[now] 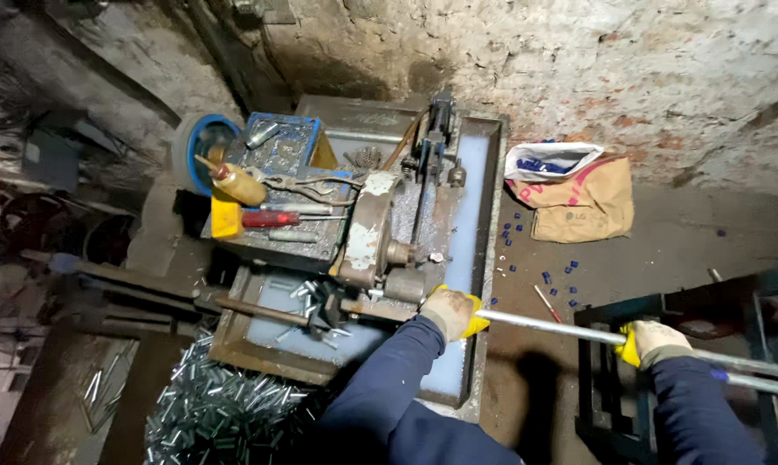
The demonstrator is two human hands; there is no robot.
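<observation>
Head view. The long, thin, silver-grey metal tube [561, 328] runs in a straight line from the lower right up and leftward into the worn grey cutting machine [380, 232], which serves here as the landmark. The tube is bright and bare, slightly tilted, and it passes over the right rim of the shallow rusted metal tray [483, 215] in which the machine stands.

The tube's far end is cut off by the right edge of the picture, and its near end is hidden behind my glove, so I cannot tell exactly where it meets the machine. A second length of tube beside my right sleeve is hard to tell apart from the first. The floor to the machine's left is dark and indistinct.

My left hand [452, 312], in a grey and yellow work glove, is closed around the tube just at the machine's lower right corner. My right hand [651, 342], gloved alike, is closed around the same tube well to the right of the machine, beyond the tray.

Below and left of the machine lies a heap of short, shiny cut tube pieces [225, 405]. Right of it, against the wall, sits a tan cloth sack [582, 202], with small blue caps [544, 277] strewn on the floor before it.
</observation>
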